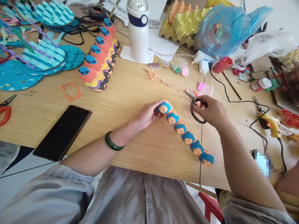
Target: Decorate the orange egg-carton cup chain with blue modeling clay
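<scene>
At the far left, blue discs [18, 76] are piled one over another, perhaps to save room on the table [130, 102]. The orange-handled cutters [7, 114] and a dark-screened phone [62, 133] lie by the near edge, off to one side of the work. A painted bumpy row [100, 59], orange with blue-topped humps, stands farther back, possibly as a pattern to look at.

The white bottle [139, 37] stands upright on paper; its walls hide whatever is inside.

The left hand [147, 115] is closed around the far end of an orange-and-blue bumpy strip [184, 133], probably to steady it. The strip lies slantwise on the table between the two hands, its other end toward the person's right.

A small clear bag [174, 66] seems to hold a green lump. Stacked egg trays [192, 23] stand behind it.

The right hand [212, 112] grips black-handled scissors [194, 101] by the loops, blades pointing away from the body and apart from the strip.

The thin blue bag [224, 34] bulges, contents unclear. A red cup [221, 65] lies on its side, while the small red jar [259, 84] wears its white lid, hiding its contents.
</scene>
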Available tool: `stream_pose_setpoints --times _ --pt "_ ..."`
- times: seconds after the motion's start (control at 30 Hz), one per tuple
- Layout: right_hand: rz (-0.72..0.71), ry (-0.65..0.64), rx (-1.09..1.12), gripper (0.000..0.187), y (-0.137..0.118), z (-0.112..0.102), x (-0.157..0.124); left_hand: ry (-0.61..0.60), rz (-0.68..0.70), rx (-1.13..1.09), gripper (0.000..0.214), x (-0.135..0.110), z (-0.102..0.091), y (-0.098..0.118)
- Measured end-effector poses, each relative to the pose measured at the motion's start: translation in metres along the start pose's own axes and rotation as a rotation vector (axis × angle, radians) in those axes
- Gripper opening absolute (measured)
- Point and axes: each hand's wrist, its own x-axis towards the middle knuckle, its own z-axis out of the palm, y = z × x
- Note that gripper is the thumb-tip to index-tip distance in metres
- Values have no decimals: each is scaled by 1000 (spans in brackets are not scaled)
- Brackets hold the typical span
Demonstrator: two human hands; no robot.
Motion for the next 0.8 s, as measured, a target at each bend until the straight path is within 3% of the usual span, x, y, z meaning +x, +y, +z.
stream_pose_setpoints --times 0.07,0.23,0.37,0.57,0.8 --pt "76 -2 5 40 18 -3 -15 29 -20 -22 29 -1 1 3" --pt "270 40 33 53 60 3 -69 89 -47 -61 29 -1 2 11" --pt "408 88 49 56 72 17 -99 91 -33 -73 33 1 1 15" --pt "489 14 -84 60 64 25 -100 95 -21 -77 34 2 -1 19" --pt "413 -157 -373 51 50 18 -95 47 -31 -74 31 7 -7 23"
